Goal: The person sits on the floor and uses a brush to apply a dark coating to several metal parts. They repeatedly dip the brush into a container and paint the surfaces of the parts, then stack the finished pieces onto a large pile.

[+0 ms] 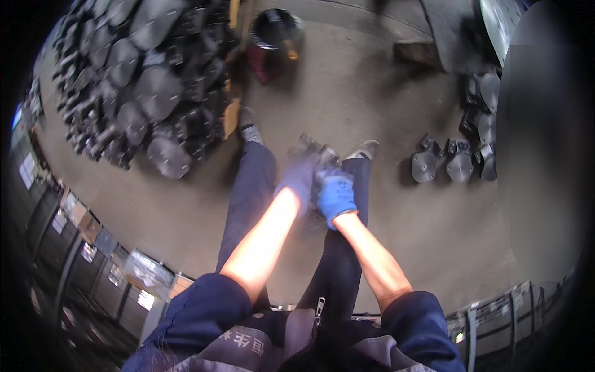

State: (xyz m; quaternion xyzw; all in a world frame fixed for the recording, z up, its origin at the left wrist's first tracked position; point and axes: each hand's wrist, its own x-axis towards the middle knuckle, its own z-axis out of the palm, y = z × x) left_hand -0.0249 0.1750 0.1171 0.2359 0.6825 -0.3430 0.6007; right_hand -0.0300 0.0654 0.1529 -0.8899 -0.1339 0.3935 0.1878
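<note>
A dark grey metal part [326, 154] is held up in front of my legs, over the floor. My right hand [336, 193], in a blue work glove with an orange cuff edge, closes around its near end. Beside it, my left hand [297, 180] is also gloved in blue and lies against the part's left side. Motion smears the left fingers, so their grip cannot be made out. Both gloves hide much of the part, and its exact kind does not show.
Dark metal castings with round discs [159, 93] are piled at the left, by a yellow-brown wooden edge [231, 118]. Several similar disc-ended castings [459, 162] stand on the floor at right. A black bucket [273, 30] is ahead. My shoes [362, 150] flank the held part.
</note>
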